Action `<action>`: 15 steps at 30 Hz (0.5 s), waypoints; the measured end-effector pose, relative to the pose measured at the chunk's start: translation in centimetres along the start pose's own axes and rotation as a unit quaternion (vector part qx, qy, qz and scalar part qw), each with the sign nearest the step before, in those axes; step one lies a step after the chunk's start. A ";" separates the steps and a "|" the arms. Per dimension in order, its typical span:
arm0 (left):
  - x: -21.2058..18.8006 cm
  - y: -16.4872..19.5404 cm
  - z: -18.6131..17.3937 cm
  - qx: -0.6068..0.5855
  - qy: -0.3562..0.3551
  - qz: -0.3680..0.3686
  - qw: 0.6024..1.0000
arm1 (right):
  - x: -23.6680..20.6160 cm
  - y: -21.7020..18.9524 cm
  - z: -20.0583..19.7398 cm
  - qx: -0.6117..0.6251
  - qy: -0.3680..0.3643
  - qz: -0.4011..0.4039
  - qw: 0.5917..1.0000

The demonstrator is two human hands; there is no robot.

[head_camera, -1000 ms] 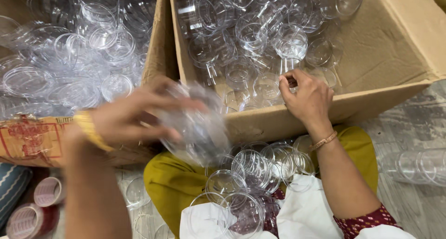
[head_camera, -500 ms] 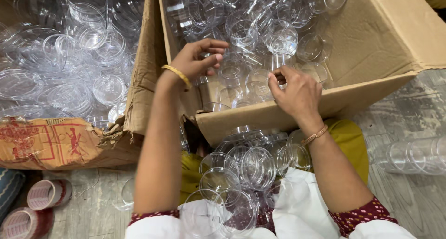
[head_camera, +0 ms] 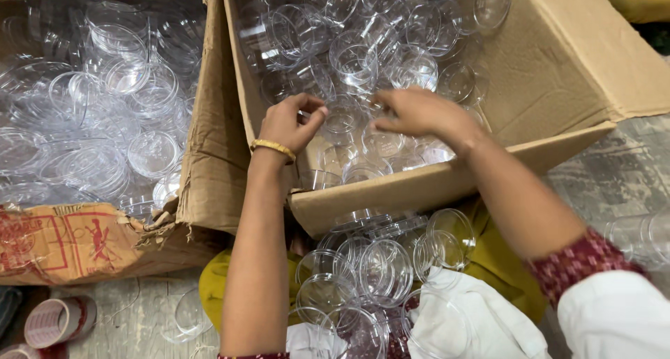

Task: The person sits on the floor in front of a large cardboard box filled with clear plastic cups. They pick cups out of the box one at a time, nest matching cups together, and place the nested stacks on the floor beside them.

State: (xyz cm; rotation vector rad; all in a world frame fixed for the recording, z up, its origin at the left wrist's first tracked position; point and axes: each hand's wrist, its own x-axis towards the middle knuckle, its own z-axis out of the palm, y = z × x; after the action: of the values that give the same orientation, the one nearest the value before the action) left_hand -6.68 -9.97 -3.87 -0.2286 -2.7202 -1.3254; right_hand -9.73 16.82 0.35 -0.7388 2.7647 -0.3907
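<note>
Clear plastic cups (head_camera: 356, 59), brown cardboard box (head_camera: 558, 59) (red print on its neighbour (head_camera: 63, 240)), gold bangle (head_camera: 273, 147).

Two cardboard boxes (head_camera: 426, 184), two hands (head_camera: 289, 125), countless clear cups (head_camera: 352, 59)

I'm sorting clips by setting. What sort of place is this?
Probably a small packing or sorting workspace on a floor. Two cardboard boxes brim with clear plastic containers, more lie in the person's lap, and tape rolls sit nearby.
</note>
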 end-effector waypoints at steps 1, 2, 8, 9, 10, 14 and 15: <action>0.0 0.3 -0.1 -0.001 0.028 -0.010 1.000 | 1.7 0.2 -0.1 -0.011 0.018 -0.016 1.000; 0.1 0.4 -0.2 -0.001 0.055 -0.019 0.998 | 3.2 0.3 0.0 -0.031 0.024 -0.010 0.999; 1.2 -0.5 0.3 0.053 0.098 -0.114 0.987 | 9.6 1.7 1.1 -0.125 0.072 -0.057 0.988; 1.4 -0.8 0.4 0.069 0.086 -0.130 0.985 | 10.2 2.1 1.3 -0.143 0.092 -0.085 0.982; 1.6 -1.0 0.6 0.070 0.089 -0.135 0.984 | 10.8 2.5 1.3 -0.163 0.112 -0.114 0.974; 2.1 -1.5 0.8 0.078 0.084 -0.159 0.981 | 12.1 3.3 1.6 -0.253 0.193 -0.131 0.939; 2.1 -1.6 0.8 0.080 0.078 -0.166 0.980 | 12.2 3.2 1.9 -0.272 0.182 -0.109 0.939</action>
State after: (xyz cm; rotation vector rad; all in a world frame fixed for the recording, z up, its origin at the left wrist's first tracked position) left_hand -9.06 -10.14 -5.25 0.3450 -2.7930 -1.1229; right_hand -20.87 12.84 -4.59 -1.2129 3.1852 0.2493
